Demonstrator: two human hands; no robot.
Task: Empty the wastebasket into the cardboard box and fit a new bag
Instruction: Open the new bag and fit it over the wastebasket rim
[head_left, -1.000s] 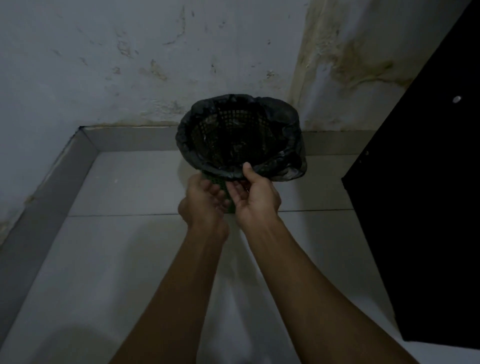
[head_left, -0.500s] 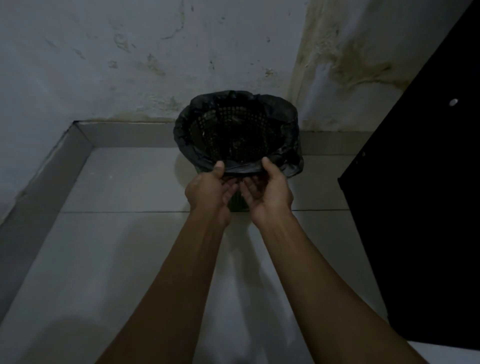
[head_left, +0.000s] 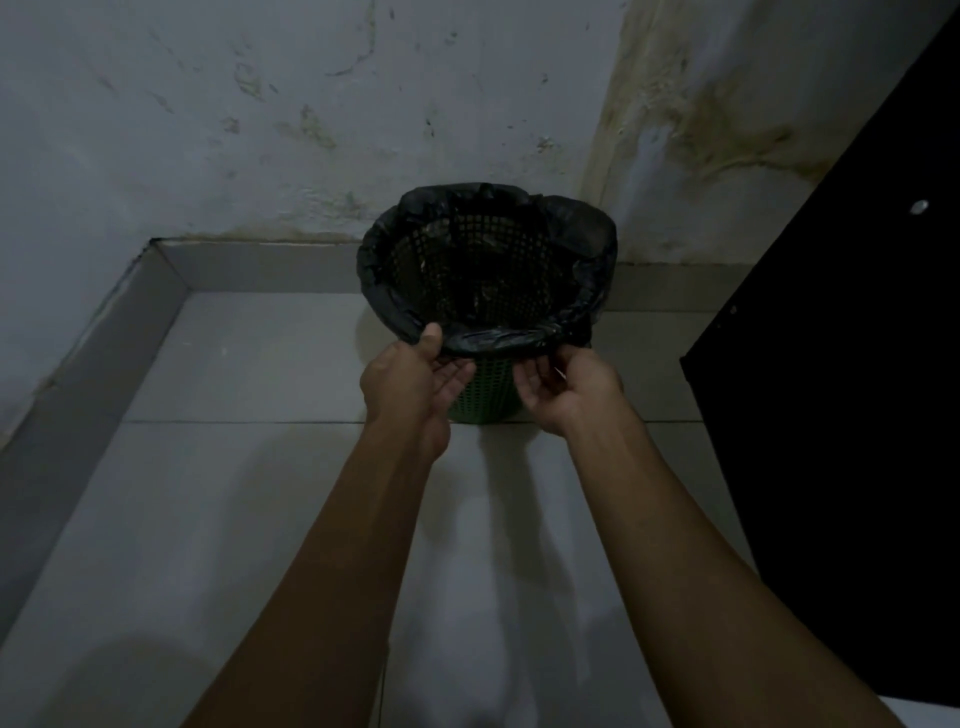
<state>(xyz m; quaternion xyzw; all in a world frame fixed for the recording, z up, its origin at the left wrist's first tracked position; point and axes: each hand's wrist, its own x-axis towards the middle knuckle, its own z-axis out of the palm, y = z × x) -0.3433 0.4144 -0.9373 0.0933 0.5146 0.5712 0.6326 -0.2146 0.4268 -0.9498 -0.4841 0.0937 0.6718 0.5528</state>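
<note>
Forearms reach straight out from the bottom edge toward the green wastebasket (head_left: 480, 395), which stands upright on the tiled floor (head_left: 249, 364) in the corner of stained walls (head_left: 260, 114), at about 12 o'clock from the hands. The left hand (head_left: 410, 376) is at the basket's 8 o'clock, palm turned inward, thumb laid over the folded edge of the black bag (head_left: 498, 340) and fingers curled beneath it, pinching the plastic. The right hand (head_left: 569, 387) is at the basket's 4 o'clock, fingers curled up under the bag's overhang; its fingertips vanish behind the plastic, so whether they truly grasp it cannot be told. The bag drapes over the whole rim. Dim light swallows the basket's inside; only mesh shows, its contents unreadable. A black panel (head_left: 841, 415) fills the 3 o'clock side, cut off by the frame.
</note>
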